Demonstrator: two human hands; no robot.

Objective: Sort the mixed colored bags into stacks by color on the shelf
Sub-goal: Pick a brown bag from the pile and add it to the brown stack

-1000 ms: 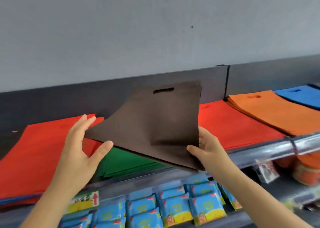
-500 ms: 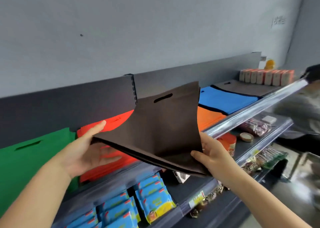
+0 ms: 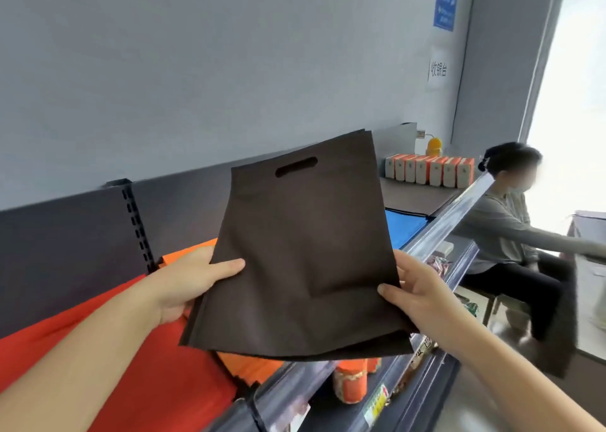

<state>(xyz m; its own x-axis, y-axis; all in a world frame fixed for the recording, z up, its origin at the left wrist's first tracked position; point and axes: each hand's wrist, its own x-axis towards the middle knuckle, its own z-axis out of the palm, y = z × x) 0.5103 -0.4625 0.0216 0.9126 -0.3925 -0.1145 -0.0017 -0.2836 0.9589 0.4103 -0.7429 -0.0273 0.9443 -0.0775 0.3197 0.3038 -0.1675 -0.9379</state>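
Item held: left hand [image 3: 193, 284], thumb laid flat on the upper face and fingers underneath, grips the left edge of a dark brown flat non-woven bag with a cut-out slot handle [image 3: 305, 254]; right hand [image 3: 416, 290] pinches the lower right edge of the same bag, thumb on top, remaining fingers hidden behind the fabric. Position of bag: lifted clear of the shelf, tilted with the slot handle at the far, upper end, hanging over the front rail and covering most of the stacks below. Beneath the left forearm: stack of flat red fabric bags [image 3: 157, 366] lying on the shelf. Just beside it, under the held bag: stack of flat orange fabric bags [image 3: 249, 366], layered edges showing at the front. Front of shelf: clear plastic price rail [image 3: 442, 221] running away to the right. Lower shelf: orange patterned jar [image 3: 351, 382], other goods blurred. Further along the upper shelf: stack of flat blue fabric bags [image 3: 403, 228], then a dark flat stack [image 3: 413, 195], colour hard to tell, then a row of upright orange-and-white boxes [image 3: 429, 169] with a small yellow object [image 3: 433, 146] behind. Far right: seated person in a grey top [image 3: 505, 221]. Grey wall: blue sign [image 3: 445, 3] above a white paper label [image 3: 438, 69]
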